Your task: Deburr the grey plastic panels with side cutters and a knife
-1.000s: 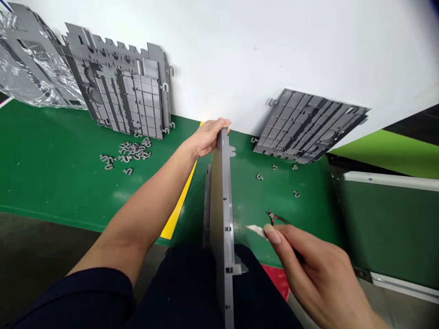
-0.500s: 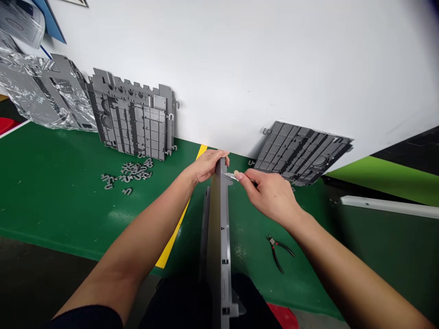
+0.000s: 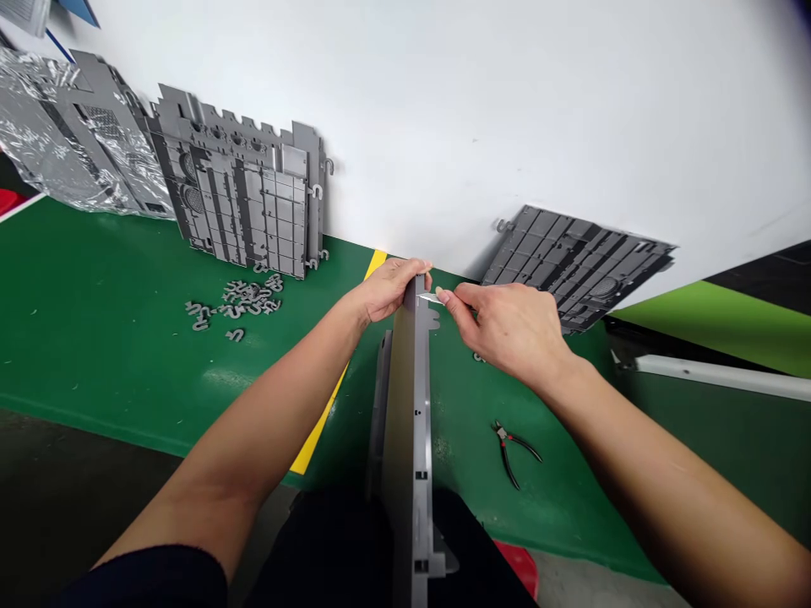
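Observation:
A long grey plastic panel [image 3: 421,380] stands on edge in front of my body, its narrow edge facing up. My left hand [image 3: 398,290] grips its far end, thumb over the top. From the right, my right hand [image 3: 507,325] is closed on a small knife [image 3: 429,297], whose blade touches the panel's edge near that end. Small hooked tabs [image 3: 434,318] stick out from the panel just below the blade. The knife's handle is mostly hidden in my fingers.
Pliers [image 3: 512,452] lie open on the green table [image 3: 127,355], right of the panel. Small grey hook-shaped pieces [image 3: 250,297] are piled at left. Grey panels [image 3: 253,203] lean on the white wall, with another stack [image 3: 576,262] at right and film-wrapped panels [image 3: 82,143] far left.
The view has shifted slightly, so the wall panels at left appear higher. Both hands keep their hold, and the knife blade stays at the panel's far end. A small piece now shows below my right hand.

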`<state>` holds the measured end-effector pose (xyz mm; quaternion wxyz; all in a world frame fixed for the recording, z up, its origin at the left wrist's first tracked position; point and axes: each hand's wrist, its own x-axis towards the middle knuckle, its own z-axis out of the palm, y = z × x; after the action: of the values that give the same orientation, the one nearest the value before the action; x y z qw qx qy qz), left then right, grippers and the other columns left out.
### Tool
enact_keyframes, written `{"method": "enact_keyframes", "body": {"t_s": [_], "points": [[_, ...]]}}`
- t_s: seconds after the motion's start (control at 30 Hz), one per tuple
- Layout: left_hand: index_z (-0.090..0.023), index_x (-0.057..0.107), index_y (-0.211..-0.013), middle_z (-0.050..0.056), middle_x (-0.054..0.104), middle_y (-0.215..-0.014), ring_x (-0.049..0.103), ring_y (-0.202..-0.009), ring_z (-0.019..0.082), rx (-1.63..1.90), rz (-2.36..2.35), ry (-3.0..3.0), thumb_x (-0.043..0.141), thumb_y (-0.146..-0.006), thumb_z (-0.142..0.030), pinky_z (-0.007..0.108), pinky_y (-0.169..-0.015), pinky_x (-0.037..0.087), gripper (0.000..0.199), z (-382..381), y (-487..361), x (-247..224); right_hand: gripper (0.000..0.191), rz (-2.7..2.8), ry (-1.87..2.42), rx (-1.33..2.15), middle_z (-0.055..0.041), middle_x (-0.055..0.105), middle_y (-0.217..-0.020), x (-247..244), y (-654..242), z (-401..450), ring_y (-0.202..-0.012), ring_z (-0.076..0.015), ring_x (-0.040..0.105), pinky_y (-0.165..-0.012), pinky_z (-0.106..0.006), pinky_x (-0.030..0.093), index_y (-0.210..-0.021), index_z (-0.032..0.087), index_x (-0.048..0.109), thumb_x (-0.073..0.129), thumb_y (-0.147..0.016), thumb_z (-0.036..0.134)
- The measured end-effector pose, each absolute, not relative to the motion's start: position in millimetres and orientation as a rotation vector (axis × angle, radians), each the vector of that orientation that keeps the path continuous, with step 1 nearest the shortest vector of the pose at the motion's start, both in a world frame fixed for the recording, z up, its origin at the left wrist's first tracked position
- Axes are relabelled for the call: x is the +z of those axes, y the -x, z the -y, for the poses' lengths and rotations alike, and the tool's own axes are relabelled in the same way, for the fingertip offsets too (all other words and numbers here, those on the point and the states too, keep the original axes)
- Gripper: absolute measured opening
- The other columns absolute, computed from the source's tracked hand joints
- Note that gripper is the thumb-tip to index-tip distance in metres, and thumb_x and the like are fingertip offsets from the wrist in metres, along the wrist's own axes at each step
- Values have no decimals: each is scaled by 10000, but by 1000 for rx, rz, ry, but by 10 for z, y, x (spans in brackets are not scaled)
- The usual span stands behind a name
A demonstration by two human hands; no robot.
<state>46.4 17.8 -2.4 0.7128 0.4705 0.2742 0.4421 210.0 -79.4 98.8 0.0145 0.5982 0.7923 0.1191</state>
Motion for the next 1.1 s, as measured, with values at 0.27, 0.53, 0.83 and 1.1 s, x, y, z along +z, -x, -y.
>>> {"method": "enact_keyframes", "body": {"t_s": [0.27, 0.53, 0.83, 1.1], "points": [[-148, 651, -658, 22, 580, -658, 542, -571, 109, 982, -606, -1057, 690, -866, -430, 239, -559, 461, 352, -217, -471, -66, 577, -2466, -1800, 418, -50, 656, -677, 1012, -2112, 803, -572, -158, 484, -613, -351, 132, -821, 200, 668, 275, -1068, 542], [-159, 635, -653, 19, 569, -662, 526, -574, 111, 972, -597, -1067, 684, -864, -430, 247, -562, 462, 347, -219, -470, -72, 591, -2475, -1767, 456, -37, 651, -671, 1023, -2119, 832, -560, -154, 484, -607, -359, 117, -803, 207, 641, 262, -1071, 572], [-159, 637, -645, 17, 572, -653, 534, -562, 113, 985, -606, -1039, 700, -851, -418, 252, -558, 469, 336, -230, -482, -76, 571, -2462, -1755, 468, -27, 661, -693, 1016, -2113, 874, -558, -152, 482, -603, -357, 112, -816, 210, 641, 275, -1071, 566], [-159, 641, -634, 5, 563, -634, 489, -530, 96, 986, -632, -1047, 688, -848, -410, 238, -513, 421, 334, -215, -470, -35, 573, -2602, -1814, 321, 6, 597, -649, 968, -2096, 1066, -536, -123, 379, -589, -339, 122, -767, 212, 576, 276, -1073, 593]]}}
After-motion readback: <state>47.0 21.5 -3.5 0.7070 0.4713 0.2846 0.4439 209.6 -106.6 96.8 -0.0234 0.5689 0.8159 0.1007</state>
